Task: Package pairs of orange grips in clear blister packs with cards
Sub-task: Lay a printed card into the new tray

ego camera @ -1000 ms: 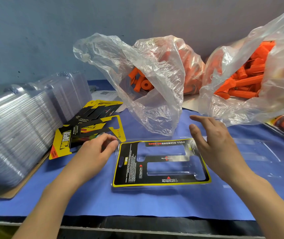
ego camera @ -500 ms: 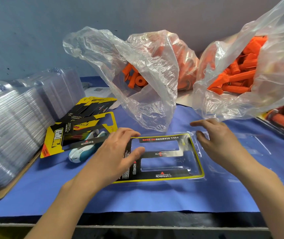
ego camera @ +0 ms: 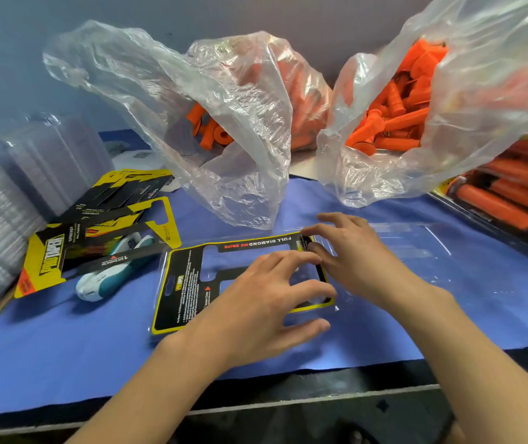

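Both hands are down at the centre of the frame, over the black-and-yellow card [ego camera: 185, 283] that lies flat in the clear blister pack [ego camera: 416, 251] on the blue surface [ego camera: 64, 347]. The left hand [ego camera: 256, 302] comes in from the lower left, palm down, fingers spread and fairly straight, resting on the right half of the card, nothing gripped. The right hand [ego camera: 355, 254] reaches in from the lower right, wrist low, forefinger and thumb curled in, pinching the card's upper right corner. The pack's open half spreads out to the right, under that forearm. Orange grips [ego camera: 397, 120] sit heaped in a clear bag [ego camera: 464, 91] at the upper right, more in a second bag [ego camera: 240, 174] at upper centre. Spare cards [ego camera: 44, 251] are fanned at the left, a white-and-teal tool [ego camera: 112, 270] poking from under them.
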